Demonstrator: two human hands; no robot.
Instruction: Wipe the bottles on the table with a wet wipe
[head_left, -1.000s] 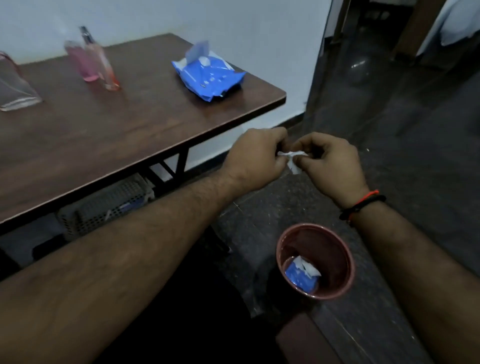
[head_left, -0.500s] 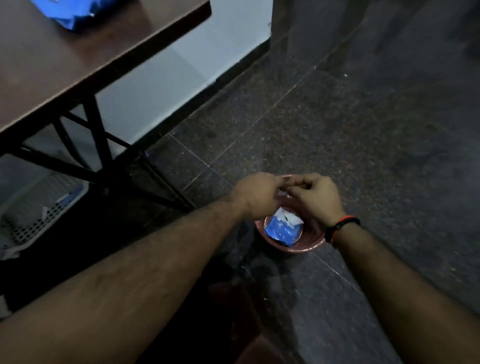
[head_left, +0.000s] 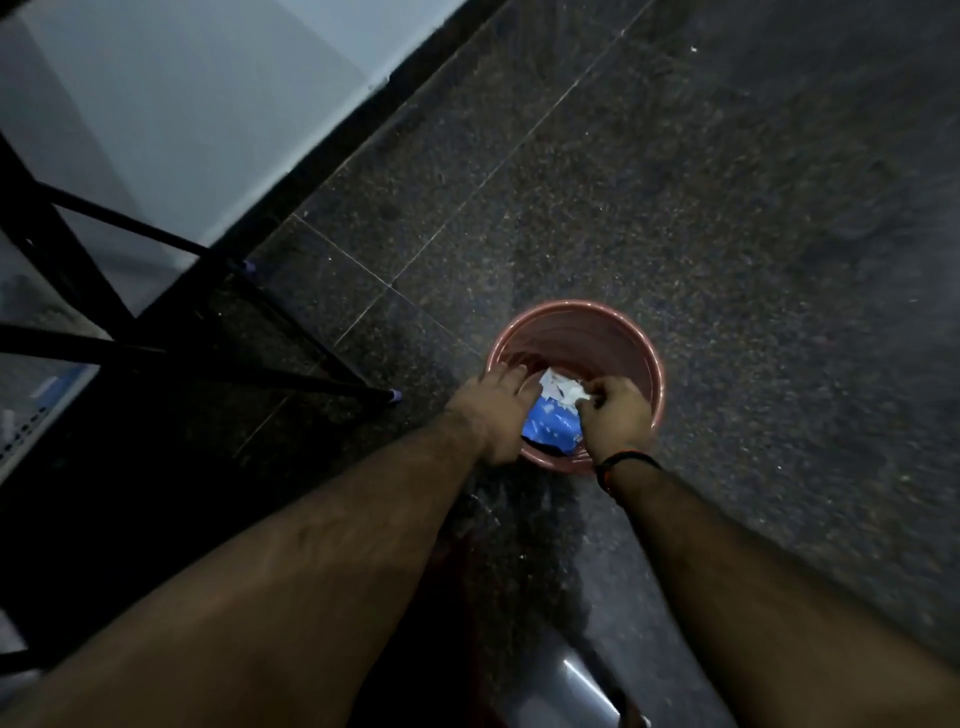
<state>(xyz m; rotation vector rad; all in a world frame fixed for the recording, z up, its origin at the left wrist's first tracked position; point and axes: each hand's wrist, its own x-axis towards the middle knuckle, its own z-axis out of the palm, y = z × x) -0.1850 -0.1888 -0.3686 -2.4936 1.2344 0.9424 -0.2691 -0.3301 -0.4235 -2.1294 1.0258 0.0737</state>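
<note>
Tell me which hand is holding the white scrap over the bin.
The right hand, the one with the dark wristband, pinches the white scrap. The left hand reaches into the pink bin with straight fingers, holding nothing.

I see a dark speckled stone floor (head_left: 675, 208) laid in large tiles with thin pale joints, meeting a dark skirting below a white wall at upper left. On it stands a round pink bin (head_left: 582, 325). Left of the bin, the black metal table legs (head_left: 291, 332) rest on the floor, ending in purple feet (head_left: 396, 397).
</note>
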